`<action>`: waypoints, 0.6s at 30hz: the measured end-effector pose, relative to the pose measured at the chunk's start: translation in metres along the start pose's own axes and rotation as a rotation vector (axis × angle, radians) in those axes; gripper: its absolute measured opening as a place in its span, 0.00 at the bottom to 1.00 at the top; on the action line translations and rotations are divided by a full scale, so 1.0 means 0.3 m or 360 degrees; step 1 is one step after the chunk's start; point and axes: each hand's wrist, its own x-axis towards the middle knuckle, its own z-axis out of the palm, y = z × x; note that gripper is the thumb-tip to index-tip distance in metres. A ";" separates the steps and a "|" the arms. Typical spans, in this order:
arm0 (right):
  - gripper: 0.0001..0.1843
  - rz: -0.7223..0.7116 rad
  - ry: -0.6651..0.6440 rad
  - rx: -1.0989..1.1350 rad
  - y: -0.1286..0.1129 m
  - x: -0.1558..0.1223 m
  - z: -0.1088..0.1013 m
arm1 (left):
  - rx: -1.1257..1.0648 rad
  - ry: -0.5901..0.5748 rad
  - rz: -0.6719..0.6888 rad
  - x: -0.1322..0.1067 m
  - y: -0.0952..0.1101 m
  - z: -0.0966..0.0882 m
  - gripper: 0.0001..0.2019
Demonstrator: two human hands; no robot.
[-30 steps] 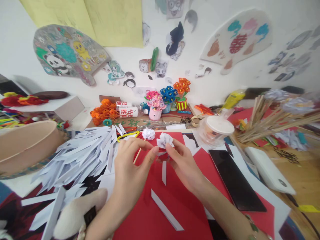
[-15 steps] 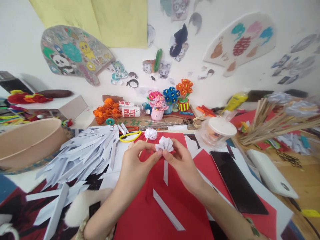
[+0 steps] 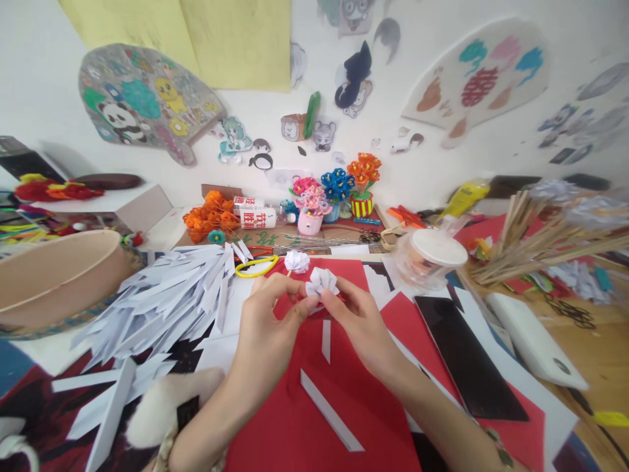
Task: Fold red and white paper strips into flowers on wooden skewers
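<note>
Between the fingertips of my left hand [image 3: 275, 311] and my right hand [image 3: 358, 314] is a small white folded paper flower [image 3: 322, 280]. Both hands pinch it, thumbs on the near side, above a red paper sheet [image 3: 275, 419]. Just beyond lies another white paper flower [image 3: 297, 261], apart from my fingers. Two white paper strips rest on the red sheet: a short strip [image 3: 326, 341] below the hands and a longer strip [image 3: 331, 412] nearer me. The far side of the held flower is partly hidden by my fingers.
At left are a heap of folded white strips [image 3: 171, 295] and a large round basin [image 3: 59, 275]. Yellow-handled scissors [image 3: 257, 267] lie beyond my left hand. To the right are a black phone [image 3: 466, 357], a white power bank [image 3: 533, 337], a lidded cup [image 3: 437, 252] and bundled sticks [image 3: 535, 242].
The paper flower has turned in my fingers and shows a more crumpled, layered face. My right fingers have shifted slightly on it; both hands stay in nearly the same place.
</note>
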 end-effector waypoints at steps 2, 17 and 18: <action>0.14 0.0029 -0.0031 0.0104 0.000 0.001 0.000 | -0.0014 0.0010 0.0041 -0.004 -0.003 0.004 0.07; 0.14 0.0259 -0.0219 0.0300 -0.018 0.002 -0.021 | -0.0068 0.0004 0.0175 -0.007 -0.003 0.006 0.05; 0.14 0.0280 -0.0239 0.0305 -0.018 0.003 -0.025 | -0.0100 -0.0026 0.0159 -0.003 -0.007 0.002 0.06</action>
